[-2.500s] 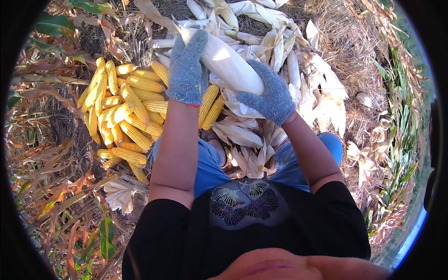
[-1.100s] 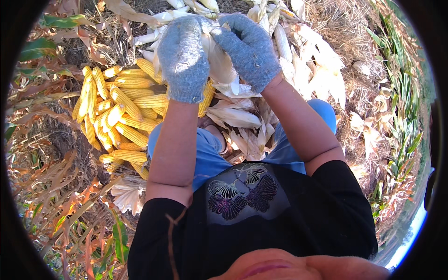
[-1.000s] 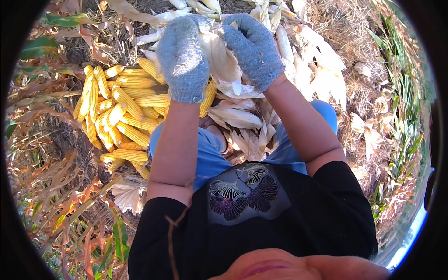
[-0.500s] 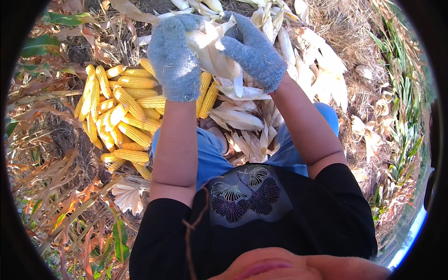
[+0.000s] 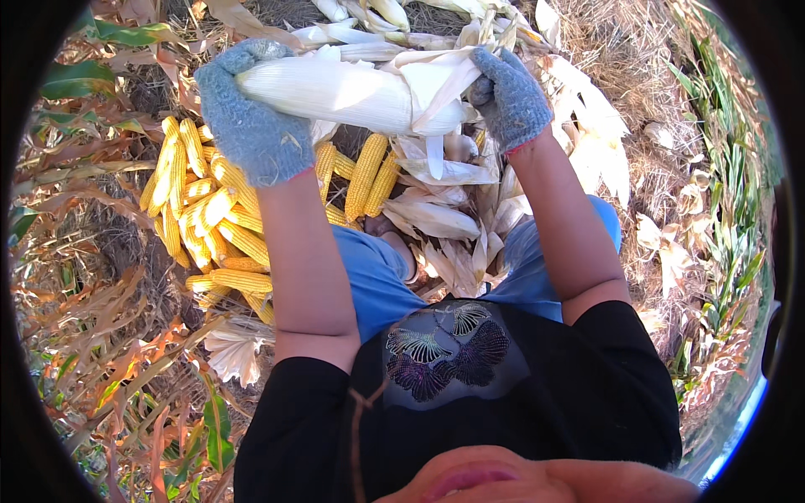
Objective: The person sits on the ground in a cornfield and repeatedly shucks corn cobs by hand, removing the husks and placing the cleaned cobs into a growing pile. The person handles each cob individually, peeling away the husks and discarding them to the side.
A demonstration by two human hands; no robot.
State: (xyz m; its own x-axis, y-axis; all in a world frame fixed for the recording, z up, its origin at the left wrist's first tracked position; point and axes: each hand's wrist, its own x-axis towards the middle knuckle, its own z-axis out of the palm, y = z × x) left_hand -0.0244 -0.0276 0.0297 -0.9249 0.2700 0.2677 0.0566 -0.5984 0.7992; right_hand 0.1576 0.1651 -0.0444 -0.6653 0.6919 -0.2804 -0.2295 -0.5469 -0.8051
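Note:
An ear of corn in pale husk [image 5: 344, 90] lies sideways between my two hands, at the top of the view. My left hand [image 5: 251, 117], in a fuzzy grey glove, is closed around its left end. At the other end my right hand [image 5: 511, 105], gloved alike, grips loose husk leaves [image 5: 440, 80] that fold back from the ear. The glove hides the fingertips there. Below my left wrist lies a heap of bare yellow corn cobs [image 5: 243, 239]. A few more cobs [image 5: 366, 176] rest between my forearms.
Stripped husks [image 5: 436, 214] lie between my knees, and more husks [image 5: 587, 126] spread to the right. Several ears still in husk [image 5: 369, 17] lie at the far side. Dry corn stalks and leaves [image 5: 109, 335] stand on the left; green plants [image 5: 729, 210] line the right.
My hands have moved apart, the left one leftward and the right one slightly rightward. The husked ear now shows stretched between them, where before bunched husk leaves were seen.

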